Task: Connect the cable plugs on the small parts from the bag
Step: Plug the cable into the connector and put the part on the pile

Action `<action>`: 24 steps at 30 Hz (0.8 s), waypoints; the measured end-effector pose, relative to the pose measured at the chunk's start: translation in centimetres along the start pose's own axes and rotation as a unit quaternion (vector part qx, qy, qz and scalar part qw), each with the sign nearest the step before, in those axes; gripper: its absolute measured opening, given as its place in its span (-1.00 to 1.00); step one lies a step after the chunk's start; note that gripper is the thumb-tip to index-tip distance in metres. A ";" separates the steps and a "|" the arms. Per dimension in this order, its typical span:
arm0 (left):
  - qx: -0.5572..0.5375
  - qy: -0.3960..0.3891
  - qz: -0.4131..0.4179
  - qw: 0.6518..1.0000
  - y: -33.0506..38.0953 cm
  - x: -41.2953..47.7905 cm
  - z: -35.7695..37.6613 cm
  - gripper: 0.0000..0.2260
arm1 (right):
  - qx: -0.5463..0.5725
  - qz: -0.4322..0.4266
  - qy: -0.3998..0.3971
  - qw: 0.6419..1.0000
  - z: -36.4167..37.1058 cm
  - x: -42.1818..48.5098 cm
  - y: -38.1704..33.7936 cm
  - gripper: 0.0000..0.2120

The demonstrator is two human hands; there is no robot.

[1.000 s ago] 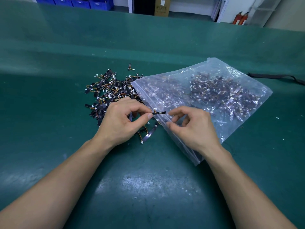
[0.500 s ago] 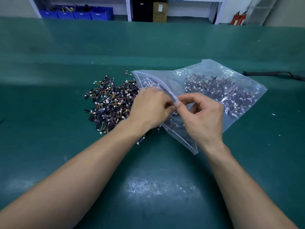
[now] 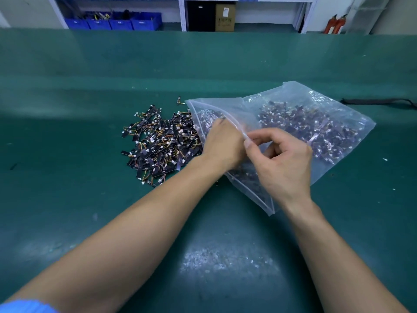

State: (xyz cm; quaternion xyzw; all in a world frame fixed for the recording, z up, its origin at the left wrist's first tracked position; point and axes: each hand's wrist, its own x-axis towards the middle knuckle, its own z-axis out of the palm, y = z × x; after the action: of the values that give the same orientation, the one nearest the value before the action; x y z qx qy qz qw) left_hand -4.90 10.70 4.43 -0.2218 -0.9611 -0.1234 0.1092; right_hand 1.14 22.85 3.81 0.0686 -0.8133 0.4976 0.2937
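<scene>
A clear plastic bag point(image 3: 334, 105) full of small black parts with wires and white plugs lies at centre right on the green table. My right hand point(image 3: 282, 161) pinches the upper lip of the bag's mouth and holds it up. Under that lip, my left hand point(image 3: 222, 143) reaches into the mouth; its fingertips are hidden behind the hand and the plastic, so I cannot tell whether they hold a part. A loose pile of the same parts point(image 3: 160, 143) lies on the table just left of the bag.
The green table point(image 3: 90, 199) stretches wide on all sides. A black strap point(image 3: 374, 101) lies at the far right behind the bag. Beyond the table's far edge stand shelves with blue bins point(image 3: 121, 22) and a cardboard box point(image 3: 225, 18).
One second ago both hands held a single black part in front of the bag. Since then my left hand has moved into the bag's mouth and my right hand has taken its lip.
</scene>
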 end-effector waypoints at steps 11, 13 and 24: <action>-0.004 0.064 -0.069 0.996 -10.3 -8.1 -2.5 -0.78 | -0.092 0.028 -0.158 0.983 1.8 -1.5 1.3 -0.88; 0.002 0.058 -0.067 0.996 -10.7 -8.6 -2.4 -0.80 | -0.101 0.035 -0.188 0.976 2.0 -1.7 1.3 -0.88; 0.025 0.095 -0.049 0.994 -10.8 -8.7 -2.2 -0.96 | -0.094 0.050 -0.180 0.978 2.1 -1.8 1.2 -0.97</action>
State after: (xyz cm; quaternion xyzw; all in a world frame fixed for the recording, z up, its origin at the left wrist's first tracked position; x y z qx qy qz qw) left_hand -1.78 -2.82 2.13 -0.1585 -0.9589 -0.1251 0.1992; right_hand 1.24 21.33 1.16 0.0884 -0.8985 0.4122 0.1223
